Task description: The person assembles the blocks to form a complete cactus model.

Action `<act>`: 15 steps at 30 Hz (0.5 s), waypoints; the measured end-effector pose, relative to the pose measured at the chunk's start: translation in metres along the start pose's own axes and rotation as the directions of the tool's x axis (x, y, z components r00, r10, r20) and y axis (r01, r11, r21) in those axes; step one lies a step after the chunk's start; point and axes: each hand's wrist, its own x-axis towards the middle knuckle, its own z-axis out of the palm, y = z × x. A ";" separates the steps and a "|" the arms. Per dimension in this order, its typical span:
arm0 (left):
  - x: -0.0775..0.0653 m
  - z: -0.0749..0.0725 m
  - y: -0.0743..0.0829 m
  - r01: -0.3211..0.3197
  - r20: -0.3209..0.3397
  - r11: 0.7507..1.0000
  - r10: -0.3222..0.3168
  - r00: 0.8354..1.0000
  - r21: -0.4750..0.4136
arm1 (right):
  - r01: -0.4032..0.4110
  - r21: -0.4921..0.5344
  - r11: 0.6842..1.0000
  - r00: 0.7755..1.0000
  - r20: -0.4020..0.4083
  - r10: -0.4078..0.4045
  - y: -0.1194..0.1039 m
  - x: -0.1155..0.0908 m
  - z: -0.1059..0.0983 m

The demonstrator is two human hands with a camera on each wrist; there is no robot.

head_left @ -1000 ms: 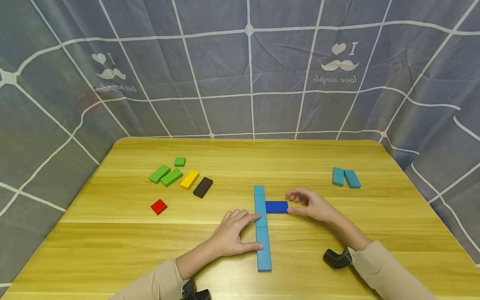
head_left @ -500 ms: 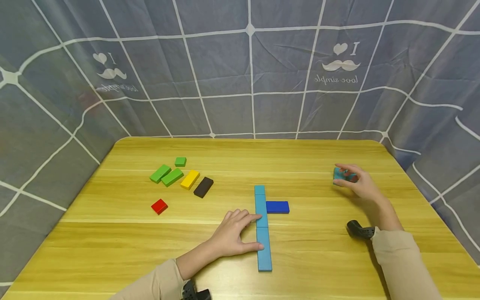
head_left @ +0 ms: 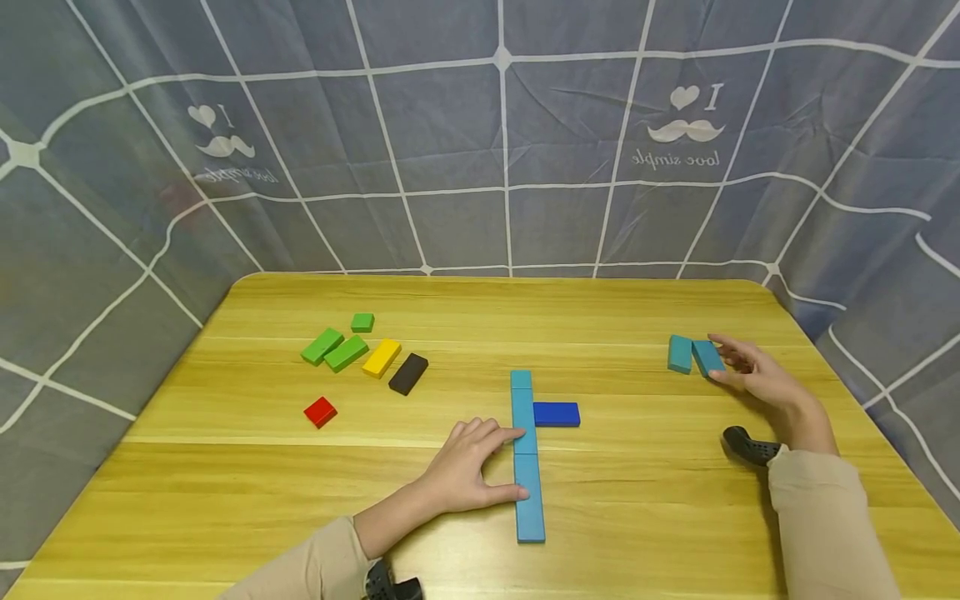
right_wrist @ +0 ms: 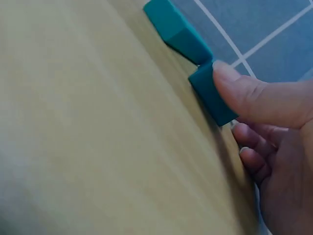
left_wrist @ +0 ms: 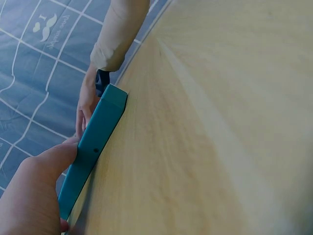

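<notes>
In the head view my left hand (head_left: 468, 471) lies at the left side of a straight row of light-blue blocks (head_left: 528, 475). Its extended index finger and thumb rest on the row. A dark-blue block (head_left: 557, 414) juts from the row's right side. My right hand (head_left: 765, 379) is at the far right, pinching a light-blue block (head_left: 706, 358) between thumb and index finger at its two ends. Another light-blue block (head_left: 679, 354) lies just left of it. The right wrist view shows the thumb (right_wrist: 264, 100) against the pinched block (right_wrist: 210, 98).
Left on the wooden table (head_left: 225, 500) lie several green blocks (head_left: 322, 346), a yellow block (head_left: 382, 358), a black block (head_left: 408, 374) and a red block (head_left: 320, 412). A grey curtain (head_left: 442, 150) with white lines hangs along the table's back edge and sides.
My right hand has left the dark-blue block, passed over the pair of light-blue blocks and come to the right one. My left hand stays on the row.
</notes>
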 end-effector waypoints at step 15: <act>0.000 -0.001 0.001 0.005 -0.002 1.000 -0.005 1.000 0.002 | -0.036 -0.019 0.999 0.999 0.006 0.036 -0.002 0.001 0.000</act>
